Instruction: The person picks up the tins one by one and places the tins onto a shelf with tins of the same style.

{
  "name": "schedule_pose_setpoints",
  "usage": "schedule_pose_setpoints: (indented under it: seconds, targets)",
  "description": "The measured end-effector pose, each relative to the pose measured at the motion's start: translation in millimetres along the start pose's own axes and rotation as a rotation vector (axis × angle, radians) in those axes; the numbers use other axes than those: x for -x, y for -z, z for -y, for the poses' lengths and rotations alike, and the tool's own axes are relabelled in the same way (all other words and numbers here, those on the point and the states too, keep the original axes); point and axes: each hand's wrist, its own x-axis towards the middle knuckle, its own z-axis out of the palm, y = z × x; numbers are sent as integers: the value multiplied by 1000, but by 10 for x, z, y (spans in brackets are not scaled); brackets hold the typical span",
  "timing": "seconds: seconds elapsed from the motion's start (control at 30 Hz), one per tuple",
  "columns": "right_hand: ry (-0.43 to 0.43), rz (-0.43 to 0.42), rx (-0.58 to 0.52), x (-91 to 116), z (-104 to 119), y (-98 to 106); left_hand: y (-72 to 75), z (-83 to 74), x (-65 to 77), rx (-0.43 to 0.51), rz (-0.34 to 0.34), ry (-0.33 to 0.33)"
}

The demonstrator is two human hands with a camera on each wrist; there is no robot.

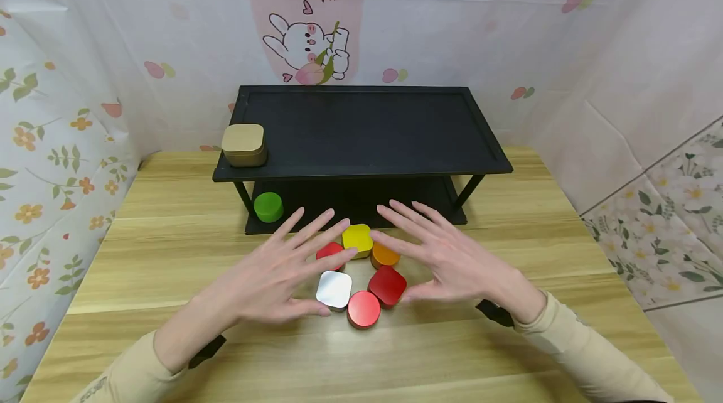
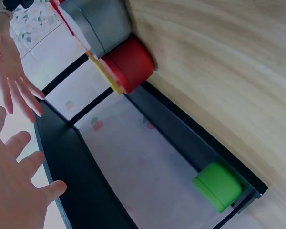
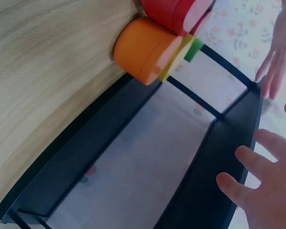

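My left hand point(image 1: 282, 277) is spread above the table, its fingers straight and nothing in them. Opposite it, my right hand point(image 1: 446, 258) is held in the same spread way, also holding nothing. Between and below the hands stands a ring of small lidded tins: a white square one point(image 1: 334, 289), a yellow square one point(image 1: 357, 238), an orange round one point(image 1: 385, 257), a dark red square one point(image 1: 388, 285), a red round one point(image 1: 364, 309) in front, and another red round one point(image 1: 329, 253) partly hidden by left fingers.
Behind the tins stands a black two-tier shelf point(image 1: 361, 130). A gold square tin point(image 1: 244, 145) sits on its upper tier at the left; a green round tin point(image 1: 268, 207) is on the lower tier's left end. Patterned cloth point(image 1: 452, 26) hangs behind the wooden table point(image 1: 169, 227).
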Motion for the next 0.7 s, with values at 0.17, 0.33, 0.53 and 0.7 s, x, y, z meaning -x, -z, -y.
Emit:
schedule_pose_setpoints:
  seconds: [0.17,0.33,0.53,0.7]
  targets:
    - [-16,-51,-35,-7,-13,24,21,27,-47,15,-28,10]
    - [-19,-127,-84,4,-30,58,41,43,-89,20,-40,26]
    - [-20,-274,-111,4,-62,81,71,64,-136,7,-68,42]
    - [-28,-400,-153,-16,-85,95,91,55,-163,15,-72,53]
